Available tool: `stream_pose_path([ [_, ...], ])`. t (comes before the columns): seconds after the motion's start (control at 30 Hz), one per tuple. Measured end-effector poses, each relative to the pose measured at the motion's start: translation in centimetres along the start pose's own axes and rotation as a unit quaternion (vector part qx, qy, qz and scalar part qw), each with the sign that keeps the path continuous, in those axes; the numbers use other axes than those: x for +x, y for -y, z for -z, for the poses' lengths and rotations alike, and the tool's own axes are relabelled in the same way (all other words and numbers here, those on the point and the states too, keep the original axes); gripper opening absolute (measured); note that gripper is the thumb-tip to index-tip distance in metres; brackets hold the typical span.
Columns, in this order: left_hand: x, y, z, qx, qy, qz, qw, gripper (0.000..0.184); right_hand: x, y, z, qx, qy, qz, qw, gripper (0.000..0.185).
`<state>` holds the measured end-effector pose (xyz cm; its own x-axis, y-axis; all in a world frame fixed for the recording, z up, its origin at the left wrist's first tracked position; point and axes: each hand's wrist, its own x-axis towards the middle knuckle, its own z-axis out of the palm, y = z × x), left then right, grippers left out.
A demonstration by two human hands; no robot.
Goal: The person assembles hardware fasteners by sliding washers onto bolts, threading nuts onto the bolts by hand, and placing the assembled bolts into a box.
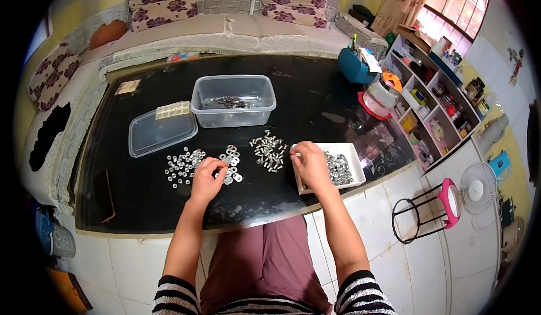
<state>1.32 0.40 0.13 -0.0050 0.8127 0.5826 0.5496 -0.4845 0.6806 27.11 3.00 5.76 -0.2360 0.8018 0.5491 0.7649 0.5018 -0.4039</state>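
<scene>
small, close work on both sides at once

the left hand (pixel 209 182) is at the near-left edge of a heap of flat washers (pixel 235 160), while the right hand (pixel 310 162) reaches over the left end of a white box (pixel 345 147) that holds shiny metal pieces (pixel 340 171). the step in hand seems to be handling these small parts singly or a few at a time. the next move, i judge, calls for a light, exact pinch on both sides, since the parts lie close and overlap.

as for the grip, the left thumb and forefinger come close together, but i cannot tell whether a washer is between them; the right fingertips bend at the box's rim, and what they grasp, if anything, is hidden.

counted on the dark worktop (pixel 146 202): one white box, one clear tub (pixel 234 119), one lid (pixel 158 140), one phone (pixel 104 196) and three loose heaps, namely the washers, small rings (pixel 180 167) and stubby screws (pixel 269 151). (each heap's pieces overlap too much for a sure count.)
</scene>
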Motion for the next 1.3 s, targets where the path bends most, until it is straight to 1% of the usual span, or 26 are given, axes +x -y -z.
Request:
stream_pose_path([
  [0.1, -0.1, 0.0, -0.1, 0.003, 0.002, 0.01, 1.0, 0.004, -1.7, -3.1, 1.9, -0.01, 0.006, -0.093, 0.996, 0.009],
  [0.13, -0.1, 0.1, -0.1, 0.001, 0.003, 0.008, 1.0, 0.004, -2.2, -3.9, 2.4, -0.024, 0.006, -0.105, 0.994, 0.009],
  [0.27, -0.2, -0.2, 0.0, 0.001, 0.006, -0.002, 1.0, 0.004, -3.5, -4.9, 4.0, -0.031, 0.043, -0.118, 0.992, 0.008],
  [0.33, -0.2, -0.3, 0.0, -0.023, -0.001, 0.021, 1.0, 0.004, -3.8, -5.1, 4.3, -0.02, 0.059, -0.12, 0.991, 0.008],
  [0.4, -0.3, -0.2, 0.0, -0.022, -0.002, 0.019, 1.0, 0.004, -3.8, -4.9, 4.6, -0.015, 0.129, -0.16, 0.979, 0.01],
  [0.47, -0.4, 0.0, 0.0, -0.029, 0.002, 0.035, 0.999, 0.004, -4.0, -5.2, 4.4, -0.015, 0.142, -0.159, 0.977, 0.011],
  [0.53, -0.3, -0.1, 0.0, -0.029, 0.002, 0.037, 0.999, 0.005, -3.9, -5.1, 4.0, -0.048, 0.186, -0.143, 0.971, 0.009],
  [0.67, -0.4, 0.0, -0.1, -0.035, -0.002, 0.038, 0.999, 0.005, -4.1, -5.8, 3.0, -0.073, 0.174, -0.128, 0.974, 0.008],
  [0.73, -0.3, -0.2, -0.1, -0.037, -0.003, 0.034, 0.999, 0.005, -3.8, -4.8, 3.0, -0.06, 0.089, -0.13, 0.986, 0.008],
  [0.77, -0.2, -0.3, -0.1, -0.04, -0.005, 0.032, 0.999, 0.005, -3.6, -4.1, 3.4, -0.029, 0.073, -0.148, 0.986, 0.008],
  [0.8, -0.2, -0.4, 0.0, -0.029, 0.0, 0.023, 0.999, 0.005, -3.3, -3.3, 3.5, 0.044, 0.073, -0.197, 0.977, 0.006],
  [0.83, -0.3, -0.5, 0.1, -0.029, 0.005, 0.024, 0.999, 0.005, -3.0, -1.8, 3.5, 0.155, 0.045, -0.206, 0.965, 0.004],
  [0.87, -0.4, -0.6, 0.1, -0.029, 0.009, 0.024, 0.999, 0.005, -2.8, -0.4, 3.2, 0.265, 0.017, -0.213, 0.94, 0.002],
  [0.9, -0.4, -0.7, 0.1, -0.035, 0.012, 0.016, 0.999, 0.005, -2.7, 0.3, 2.5, 0.305, 0.038, -0.208, 0.928, 0.004],
  [0.93, -0.5, -0.5, 0.0, -0.04, 0.027, 0.006, 0.999, 0.007, -2.9, 0.6, 0.7, 0.372, 0.026, -0.156, 0.915, 0.005],
  [1.0, -0.6, -1.0, 0.2, -0.091, 0.061, 0.003, 0.994, 0.012, -3.0, 2.2, -1.8, 0.404, 0.049, -0.125, 0.905, 0.006],
  [1.07, -0.8, -1.3, 0.2, -0.111, 0.086, 0.007, 0.99, 0.021, -2.7, 4.0, -4.2, 0.41, 0.073, -0.161, 0.895, 0.009],
  [1.13, -0.9, -1.5, 0.0, -0.135, 0.098, 0.028, 0.986, 0.025, -2.6, 4.9, -6.4, 0.407, 0.108, -0.168, 0.891, 0.011],
  [1.2, -0.9, -1.6, 0.1, -0.14, 0.111, 0.032, 0.983, 0.025, -2.6, 5.6, -7.9, 0.462, 0.143, -0.187, 0.855, 0.011],
  [1.27, -1.0, -1.4, -0.1, -0.139, 0.104, 0.023, 0.985, 0.023, -2.5, 6.1, -8.4, 0.473, 0.154, -0.201, 0.844, 0.011],
  [1.3, -1.0, -1.3, -0.1, -0.138, 0.103, 0.025, 0.985, 0.023, -2.5, 6.1, -8.6, 0.521, 0.148, -0.217, 0.812, 0.011],
])
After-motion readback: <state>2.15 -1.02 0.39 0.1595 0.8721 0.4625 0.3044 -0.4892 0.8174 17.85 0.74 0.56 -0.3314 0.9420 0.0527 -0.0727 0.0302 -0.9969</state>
